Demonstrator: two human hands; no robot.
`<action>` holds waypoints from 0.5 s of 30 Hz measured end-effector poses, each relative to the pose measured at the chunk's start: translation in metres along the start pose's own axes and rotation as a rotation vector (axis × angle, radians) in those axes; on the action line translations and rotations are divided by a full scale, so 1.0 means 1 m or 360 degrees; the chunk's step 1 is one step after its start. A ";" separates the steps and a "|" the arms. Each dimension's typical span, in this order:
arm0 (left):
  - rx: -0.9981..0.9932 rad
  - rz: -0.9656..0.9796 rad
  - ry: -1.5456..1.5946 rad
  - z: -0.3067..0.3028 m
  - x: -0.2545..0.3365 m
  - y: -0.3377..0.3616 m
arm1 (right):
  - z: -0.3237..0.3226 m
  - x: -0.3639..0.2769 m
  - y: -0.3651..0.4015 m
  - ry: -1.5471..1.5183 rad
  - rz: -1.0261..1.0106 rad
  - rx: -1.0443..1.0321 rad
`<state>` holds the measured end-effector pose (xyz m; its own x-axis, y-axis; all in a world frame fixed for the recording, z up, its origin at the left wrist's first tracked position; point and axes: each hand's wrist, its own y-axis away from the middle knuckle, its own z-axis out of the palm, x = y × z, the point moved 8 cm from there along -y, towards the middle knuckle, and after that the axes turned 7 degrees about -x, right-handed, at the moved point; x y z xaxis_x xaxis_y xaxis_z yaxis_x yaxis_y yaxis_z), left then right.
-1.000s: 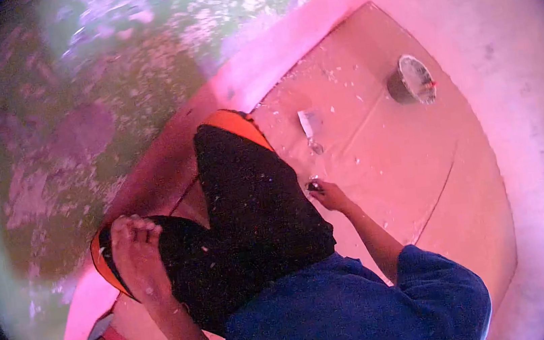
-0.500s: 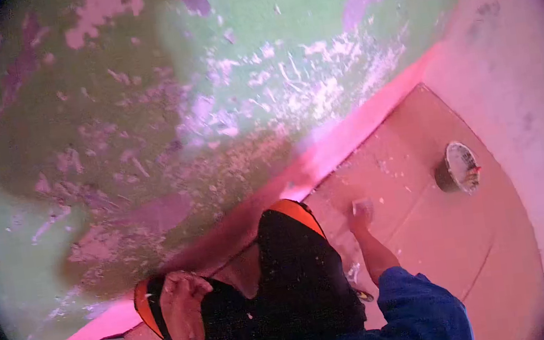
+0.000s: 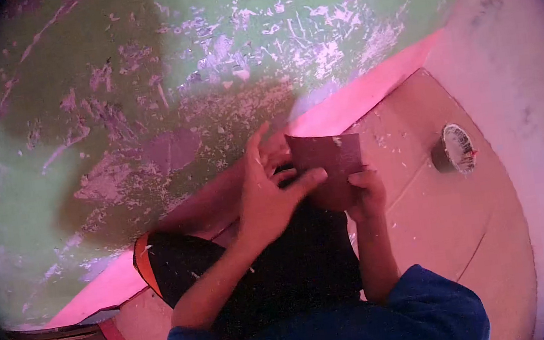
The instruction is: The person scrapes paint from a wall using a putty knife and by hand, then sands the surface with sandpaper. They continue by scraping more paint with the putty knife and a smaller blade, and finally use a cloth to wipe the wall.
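A dark reddish-brown sheet of sandpaper (image 3: 328, 153), slightly bowed, is held up over my lap, close to the wall's foot. My right hand (image 3: 367, 196) is closed on its lower right edge, thumb in front. My left hand (image 3: 271, 194) is at the sheet's left side, its thumb lying across the face. Some left fingers reach toward the back of the sheet, partly hidden, while the index finger sticks up. In front of both hands is the green wall (image 3: 236, 45), with scraped pale and purplish patches.
A small round tub (image 3: 459, 148) with a crusted rim stands on the brown floor covering (image 3: 427, 219) to the right. A pink strip (image 3: 372, 100) runs along the wall's base. Pale flakes lie on the floor and on my dark trousers (image 3: 298, 269).
My right hand has come up from the floor and now holds the sandpaper. My left hand has moved from my left knee to the sheet. The view has shifted slightly.
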<state>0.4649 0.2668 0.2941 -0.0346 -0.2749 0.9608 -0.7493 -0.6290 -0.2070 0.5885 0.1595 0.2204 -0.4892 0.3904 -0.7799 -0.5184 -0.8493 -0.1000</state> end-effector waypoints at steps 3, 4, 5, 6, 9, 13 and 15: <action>-0.0052 -0.0268 0.0665 0.004 -0.003 -0.001 | 0.035 -0.004 0.005 -0.0329 -0.0082 -0.0123; -0.0048 -0.0256 0.0663 0.002 -0.005 0.002 | 0.043 0.000 0.010 -0.0639 -0.0097 -0.0166; -0.0071 -0.0159 0.0677 0.001 -0.006 0.005 | 0.050 0.003 0.014 -0.0954 -0.0105 -0.0203; -0.0095 -0.0063 0.0689 0.000 -0.004 0.007 | 0.055 0.006 0.014 -0.0959 -0.0105 -0.0207; 0.0135 0.0288 0.0436 -0.019 0.017 0.016 | 0.052 0.020 0.013 -0.0306 0.0143 0.0026; 0.0457 0.0638 -0.0938 -0.046 0.064 0.027 | 0.068 0.013 0.022 0.0228 0.0177 -0.0079; 0.0012 0.0669 -0.0878 -0.038 0.052 0.014 | 0.072 0.008 0.027 0.0386 0.0170 -0.0148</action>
<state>0.4277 0.2709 0.3485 0.0216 -0.8247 0.5651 -0.7413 -0.3925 -0.5444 0.5200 0.1650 0.2560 -0.3497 0.2098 -0.9131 -0.4007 -0.9145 -0.0566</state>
